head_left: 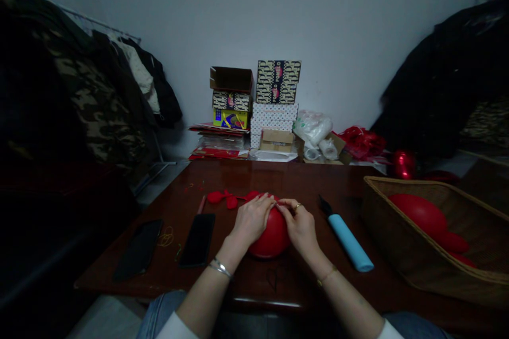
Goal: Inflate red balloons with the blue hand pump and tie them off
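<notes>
A round, inflated red balloon point(271, 241) rests on the table before me, between both hands. My left hand point(253, 218) lies over its upper left side, with the fingertips drawn together at the top. From the right, my right hand point(299, 222) pinches at the balloon's top, thumb and forefinger meeting the left fingertips. The bit between the fingertips is mostly covered. Just behind the left hand are small red balloon pieces point(231, 201). A light blue hand pump point(350, 242) with a black nozzle lies to the right of my right hand.
Two dark phone-like slabs, one nearer point(198, 241) and one farther left point(139, 249), flank thin yellow loops point(166, 237). A wicker basket point(417, 270) holding red balloons point(421, 214) stands right. Stacked boxes point(274, 116) are behind the table point(318, 175); clothes hang both sides.
</notes>
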The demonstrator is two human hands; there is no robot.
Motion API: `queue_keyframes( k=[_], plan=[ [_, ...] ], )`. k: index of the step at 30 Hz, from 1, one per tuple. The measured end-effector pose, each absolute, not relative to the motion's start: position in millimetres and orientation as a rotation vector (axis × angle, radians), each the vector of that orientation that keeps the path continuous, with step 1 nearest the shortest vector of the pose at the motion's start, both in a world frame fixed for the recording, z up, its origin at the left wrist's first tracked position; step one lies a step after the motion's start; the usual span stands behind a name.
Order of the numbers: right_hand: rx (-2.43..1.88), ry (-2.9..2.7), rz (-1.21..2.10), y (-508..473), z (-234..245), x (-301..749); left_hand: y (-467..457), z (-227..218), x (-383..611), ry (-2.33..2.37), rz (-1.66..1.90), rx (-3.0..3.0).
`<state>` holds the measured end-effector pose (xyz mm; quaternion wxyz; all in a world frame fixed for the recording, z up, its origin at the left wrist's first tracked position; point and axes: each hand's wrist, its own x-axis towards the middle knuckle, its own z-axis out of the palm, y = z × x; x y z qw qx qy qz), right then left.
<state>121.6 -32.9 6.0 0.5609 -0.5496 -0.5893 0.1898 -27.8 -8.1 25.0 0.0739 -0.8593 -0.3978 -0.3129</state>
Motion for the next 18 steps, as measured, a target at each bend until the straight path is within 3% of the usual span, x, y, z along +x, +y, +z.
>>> queue_keyframes(
  k=[6,15,18],
  plan=[
    [-1.294,-1.404,0.643,-33,16,134,-8,21,-26,-1.19,-0.967,-2.525],
    [-1.083,-1.457,1.214,-42,32,130,-8,23,-26,-1.212,-0.959,-2.583],
    [-1.063,-1.493,1.237,-41,36,135,-9,23,-26,-1.193,-0.96,-2.608]
  ],
)
